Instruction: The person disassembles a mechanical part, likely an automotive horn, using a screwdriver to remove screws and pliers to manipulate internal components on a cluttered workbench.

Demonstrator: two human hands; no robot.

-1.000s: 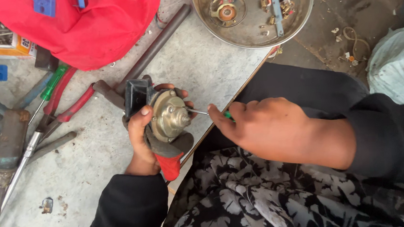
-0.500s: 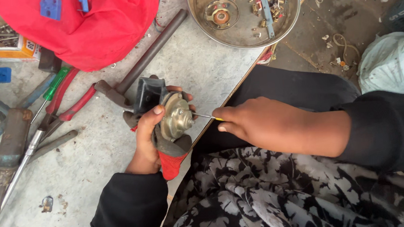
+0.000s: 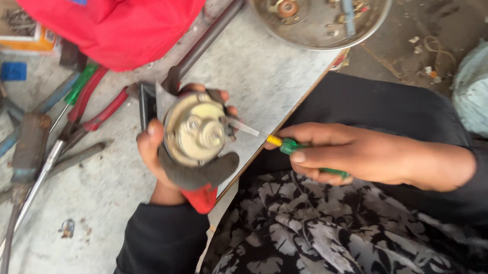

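Frame centre, at the worktop (image 3: 263, 79) edge: your left hand (image 3: 157, 153) grips a small motor (image 3: 196, 134); your right hand (image 3: 346, 153) holds a screwdriver (image 3: 281, 143), tip touching its right side.

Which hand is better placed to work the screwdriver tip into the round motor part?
Right. The right hand already grips the screwdriver, tip at the motor part; the left hand is occupied holding it.

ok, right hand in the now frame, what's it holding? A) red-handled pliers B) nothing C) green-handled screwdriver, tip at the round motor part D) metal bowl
C: the right hand grips a green-handled screwdriver whose metal tip reaches the side of the round motor part held up by the left hand; the red-handled pliers lie untouched on the table.
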